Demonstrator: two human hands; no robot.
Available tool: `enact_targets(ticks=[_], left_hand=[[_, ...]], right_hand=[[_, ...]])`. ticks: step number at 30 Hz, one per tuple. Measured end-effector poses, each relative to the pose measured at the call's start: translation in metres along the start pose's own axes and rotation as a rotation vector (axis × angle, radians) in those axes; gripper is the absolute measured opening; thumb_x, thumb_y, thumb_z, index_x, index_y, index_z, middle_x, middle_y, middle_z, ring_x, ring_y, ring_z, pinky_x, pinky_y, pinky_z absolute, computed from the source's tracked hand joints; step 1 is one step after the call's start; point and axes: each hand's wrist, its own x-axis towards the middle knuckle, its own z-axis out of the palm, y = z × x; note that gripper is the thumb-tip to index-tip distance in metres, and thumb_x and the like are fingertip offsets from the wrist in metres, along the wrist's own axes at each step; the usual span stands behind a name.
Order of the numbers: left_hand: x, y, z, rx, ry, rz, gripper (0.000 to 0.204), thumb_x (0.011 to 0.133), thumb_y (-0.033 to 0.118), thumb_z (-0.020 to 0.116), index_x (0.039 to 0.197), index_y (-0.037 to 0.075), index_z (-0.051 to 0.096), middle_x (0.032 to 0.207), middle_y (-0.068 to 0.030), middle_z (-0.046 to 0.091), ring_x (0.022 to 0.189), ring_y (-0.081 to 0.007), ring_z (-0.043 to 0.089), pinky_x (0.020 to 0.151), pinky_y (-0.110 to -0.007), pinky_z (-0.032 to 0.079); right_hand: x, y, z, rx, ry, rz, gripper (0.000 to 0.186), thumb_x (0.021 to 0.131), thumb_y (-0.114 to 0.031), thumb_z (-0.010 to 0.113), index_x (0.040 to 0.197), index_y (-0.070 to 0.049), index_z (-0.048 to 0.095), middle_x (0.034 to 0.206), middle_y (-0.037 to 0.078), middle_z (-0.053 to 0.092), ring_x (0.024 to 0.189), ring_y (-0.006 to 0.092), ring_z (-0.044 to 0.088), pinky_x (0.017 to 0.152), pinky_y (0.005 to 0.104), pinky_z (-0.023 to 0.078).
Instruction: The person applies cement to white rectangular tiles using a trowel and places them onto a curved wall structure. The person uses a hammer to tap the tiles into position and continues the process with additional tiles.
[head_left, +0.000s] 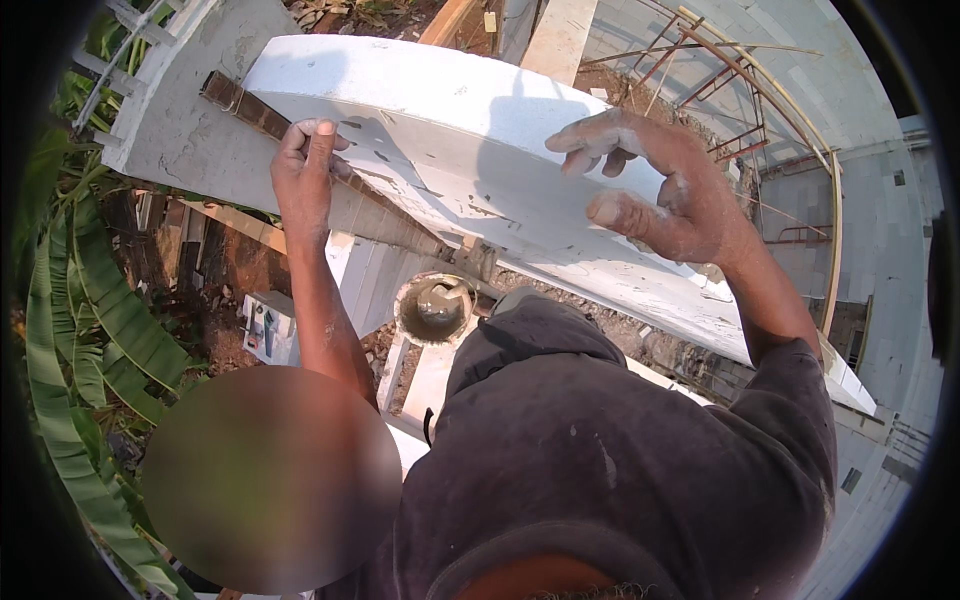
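A white block wall (420,75), its side face marked with dark spots and grey smears, runs from upper left to lower right before me. At its left end, beside a long wooden batten (245,105), is my left hand (303,170). Its fingers are curled in and the thumb is raised against them; what they pinch, if anything, is too small to make out. My right hand (665,185) hovers over the wall with fingers spread and bent, holding nothing. Pale dust coats its fingers. Below the wall stands a round bucket (405,312) with grey wet mix inside.
A concrete slab (185,125) lies at the upper left, and large green leaves (65,330) fill the left side. A printed box (270,328) sits on the soil. Thin rods and a bent pole (835,240) stand at the right, before a pale block wall (890,215).
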Motion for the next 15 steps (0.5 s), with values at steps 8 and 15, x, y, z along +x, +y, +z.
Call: enact_targets(ticks=[8, 15], left_hand=[[0.152, 0.011, 0.060, 0.893, -0.431, 0.612, 0.090, 0.081, 0.084, 0.048, 0.130, 0.010, 0.065, 0.133, -0.0232, 0.059, 0.127, -0.0376, 0.054, 0.109, -0.049, 0.041], [0.150, 0.017, 0.082, 1.219, -0.496, 0.401, 0.103, 0.082, 0.084, 0.044, 0.127, -0.007, 0.061, 0.127, -0.0299, 0.061, 0.122, -0.0420, 0.056, 0.107, -0.047, 0.042]], right_hand=[[-0.195, 0.117, 0.126, 0.987, 0.632, 0.864, 0.042, 0.103, -0.048, 0.049, 0.082, -0.013, 0.057, 0.064, -0.001, 0.053, 0.061, 0.0118, 0.054, 0.058, 0.0271, 0.042], [-0.244, 0.249, 0.059, 1.478, 1.591, -0.283, 0.050, 0.102, -0.053, 0.039, 0.069, -0.016, 0.048, 0.050, -0.003, 0.038, 0.042, 0.0110, 0.041, 0.037, 0.0225, 0.033]])
